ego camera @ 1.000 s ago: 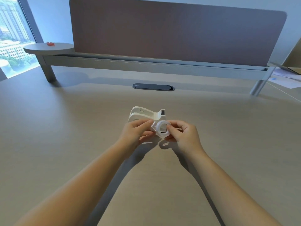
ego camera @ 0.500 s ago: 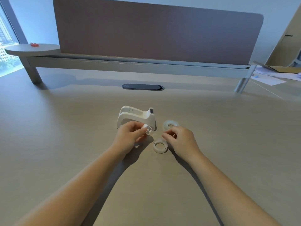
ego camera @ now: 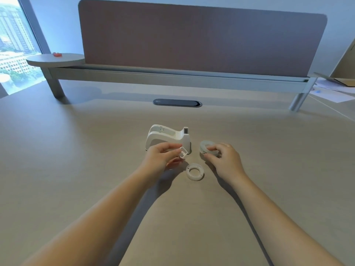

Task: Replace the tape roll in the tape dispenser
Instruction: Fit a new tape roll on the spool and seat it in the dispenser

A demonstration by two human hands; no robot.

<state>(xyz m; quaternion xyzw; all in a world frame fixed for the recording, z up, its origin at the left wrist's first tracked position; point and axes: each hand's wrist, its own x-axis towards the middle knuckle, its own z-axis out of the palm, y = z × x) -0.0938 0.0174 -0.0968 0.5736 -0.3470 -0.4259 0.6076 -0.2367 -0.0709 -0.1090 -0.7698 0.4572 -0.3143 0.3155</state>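
The left hand point(ego camera: 163, 157) pinches a small white square piece point(ego camera: 182, 152) between thumb and fingertips, holding it just in front of the tape dispenser point(ego camera: 169, 137), near that dispenser's cutter end. The right hand point(ego camera: 222, 160) is closed around a pale, translucent tape roll point(ego camera: 206, 148), fingers over its near edge and the roll tipped up off the bench point(ego camera: 76, 169), just to the right of the dispenser. Both forearms are bare and reach in from the bottom of the view.

Nearer the person than the dispenser, between the two hands, a white ring point(ego camera: 194, 172) lies flat on the bench, touching neither hand. The dispenser itself is white and stands upright on the bench, its rounded back to the left and its cutter end to the right; its cradle looks empty, though the left hand covers part of its near side.

Beyond the dispenser a dark oval cable grommet point(ego camera: 177, 102) is set into the bench top. Farther back a grey rail on metal legs carries a brownish divider panel point(ego camera: 201, 39). Far to the left of the dispenser a round shelf point(ego camera: 55, 59) at the rail's end bears a small red object point(ego camera: 57, 54), with a window point(ego camera: 13, 45) behind it. Far to the right, papers point(ego camera: 332, 91) lie on the bench.
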